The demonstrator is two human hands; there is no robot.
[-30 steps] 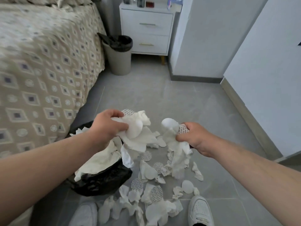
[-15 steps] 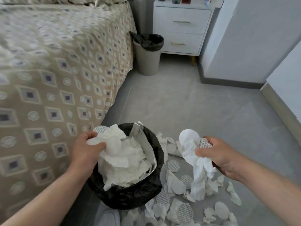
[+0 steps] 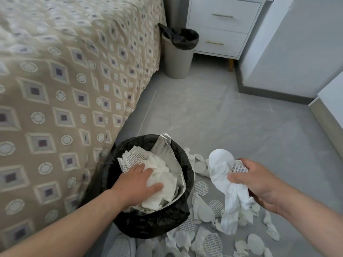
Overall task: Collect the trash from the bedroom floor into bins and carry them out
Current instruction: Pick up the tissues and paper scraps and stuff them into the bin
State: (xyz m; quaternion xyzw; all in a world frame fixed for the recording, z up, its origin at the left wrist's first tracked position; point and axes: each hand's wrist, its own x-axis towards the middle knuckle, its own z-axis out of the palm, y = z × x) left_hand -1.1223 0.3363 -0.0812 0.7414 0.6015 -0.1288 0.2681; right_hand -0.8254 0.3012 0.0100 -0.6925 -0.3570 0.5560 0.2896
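- Trash (image 3: pixel 202 236) — crumpled white paper and round printed seals — litters the grey tile floor (image 3: pixel 213 112) below and beside the right hand's fingers, much of it not yet collected.
- The bed (image 3: pixel 55 80), under a tan diamond-patterned cover, runs along the far side of the left hand.
- A black-lined bin (image 3: pixel 148 221) stands against the bed, directly beneath the left fingers, heaped with paper and a silver foil pouch (image 3: pixel 172 164).
- A second, beige bin (image 3: pixel 177 58) with a black liner sits well beyond both hands, beside a white nightstand (image 3: pixel 222 26).
- The left hand (image 3: pixel 137 184) lies with fingers spread, flat on the paper wad (image 3: pixel 159 180), apparently pressing it down.
- The right hand (image 3: pixel 254 180) is clenched on a dangling paper bundle (image 3: pixel 226 191) and a seal, just outside the bin's rim.
- Likely risk: the bin looks near full, so a springy wad could push the next load back onto the floor, or hard pressing could tip it.
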